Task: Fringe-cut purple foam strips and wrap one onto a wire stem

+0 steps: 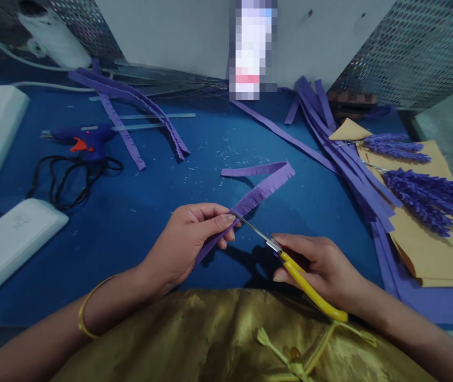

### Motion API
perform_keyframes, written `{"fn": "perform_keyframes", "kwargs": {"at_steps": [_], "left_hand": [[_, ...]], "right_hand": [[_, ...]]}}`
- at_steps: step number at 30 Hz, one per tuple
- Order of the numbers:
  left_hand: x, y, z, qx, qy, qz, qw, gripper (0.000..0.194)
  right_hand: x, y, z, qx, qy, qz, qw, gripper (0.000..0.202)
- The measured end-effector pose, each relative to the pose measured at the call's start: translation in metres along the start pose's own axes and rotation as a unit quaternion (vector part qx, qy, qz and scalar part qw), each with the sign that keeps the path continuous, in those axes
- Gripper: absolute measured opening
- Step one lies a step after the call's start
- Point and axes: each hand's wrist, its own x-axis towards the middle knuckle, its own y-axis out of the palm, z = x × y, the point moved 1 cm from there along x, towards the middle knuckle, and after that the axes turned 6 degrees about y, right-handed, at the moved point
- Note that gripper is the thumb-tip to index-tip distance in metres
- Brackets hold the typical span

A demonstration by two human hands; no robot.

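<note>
Between thumb and fingers, my left hand (198, 233) pinches a purple crepe-paper strip (264, 188). The strip's far part folds back on itself above the table, and its near end hangs below my palm. My right hand (322, 262) is closed around a pair of scissors (302, 278) with yellow handles. The blades point up and left, and their tips touch or nearly touch the strip beside my left thumb. Whether the blades are parted cannot be made out. My right fingers partly hide the far handle.
A blue glue gun (87, 140) with a coiled black cord lies left, near white devices (15, 239). More purple strips (330, 143) lie at the right and back left. Purple flower sprigs (421, 196) rest on tan paper (441, 260). A grey panel (171, 37) borders the back.
</note>
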Motion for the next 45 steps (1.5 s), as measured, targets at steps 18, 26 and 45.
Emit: {"fn": "perform_keyframes", "kwargs": {"at_steps": [18, 26, 45], "left_hand": [[0.0005, -0.001, 0.0001, 0.049, 0.01, -0.003, 0.999, 0.015], [0.0052, -0.0018, -0.0014, -0.071, -0.071, 0.047, 0.994, 0.011], [0.0023, -0.0021, 0.0021, 0.034, 0.024, -0.019, 0.999, 0.007]], "right_hand": [[0.0001, 0.0003, 0.0017, 0.003, 0.0, -0.005, 1.0, 0.04], [-0.0003, -0.0013, 0.0, 0.028, 0.027, 0.02, 0.999, 0.035], [0.001, 0.0007, -0.0029, -0.075, -0.005, -0.073, 0.994, 0.049]]}}
